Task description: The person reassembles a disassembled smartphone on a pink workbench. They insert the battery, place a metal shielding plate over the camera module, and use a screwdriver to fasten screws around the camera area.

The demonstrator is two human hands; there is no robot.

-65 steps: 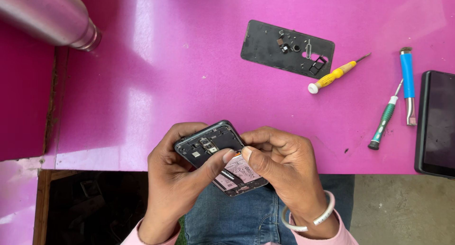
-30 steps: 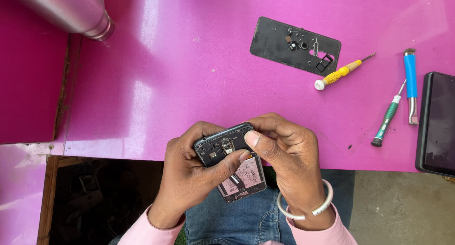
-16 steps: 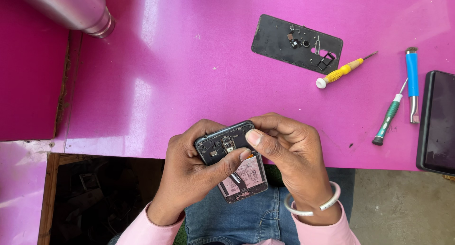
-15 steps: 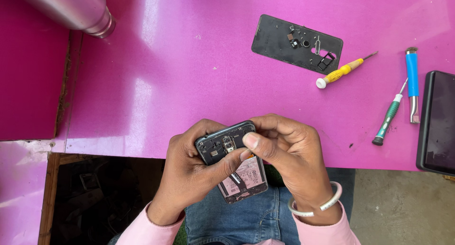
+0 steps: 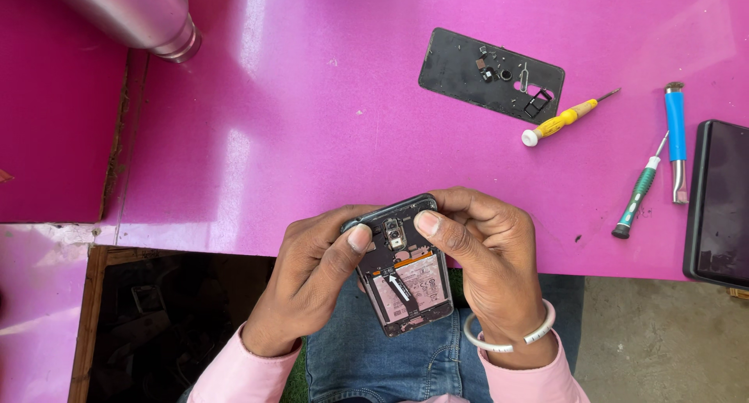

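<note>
while both hands grip an opened phone (image 5: 402,270) over the lap at the table (image 5: 312,138) edge, the left hand (image 5: 312,282) clamps its left side and the right hand (image 5: 488,266) its right, thumbs pressing near the camera; 2 screwdrivers (image 5: 563,122) lie well apart; hard thumb pressure could, i judge, crack exposed parts, or the phone could slip to the floor.

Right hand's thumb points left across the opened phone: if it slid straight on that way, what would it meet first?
Probably the left hand's thumb, just across the phone from the right hand; depth is unclear.
</note>
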